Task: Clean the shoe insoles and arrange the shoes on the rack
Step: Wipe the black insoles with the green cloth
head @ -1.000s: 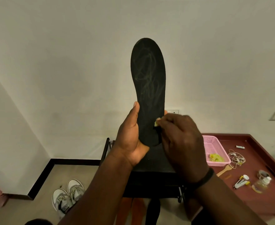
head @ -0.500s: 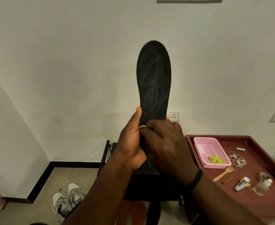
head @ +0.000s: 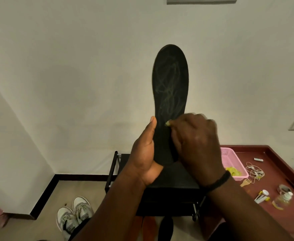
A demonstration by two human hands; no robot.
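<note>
I hold a black insole (head: 170, 80) upright in front of the wall, toe end up, with faint yellowish streaks across its surface. My left hand (head: 146, 153) grips its heel end, thumb up along the left edge. My right hand (head: 194, 141) pinches a small yellow-green piece (head: 168, 122) against the insole's lower middle. Below my hands stands the black shoe rack (head: 168, 181). A pair of grey-white sneakers (head: 75, 214) sits on the floor to its left.
A dark red tray table (head: 278, 173) at the right carries a pink basket (head: 229, 159), tangled earphones (head: 253, 171), a wooden fork, a small bottle and other bits. Orange insoles (head: 144, 226) and a black one (head: 166, 226) lie on the floor under the rack.
My right hand has rubbed across the insole, from its right edge to the left and then back up toward the middle. The insole has shifted a little to the right.
</note>
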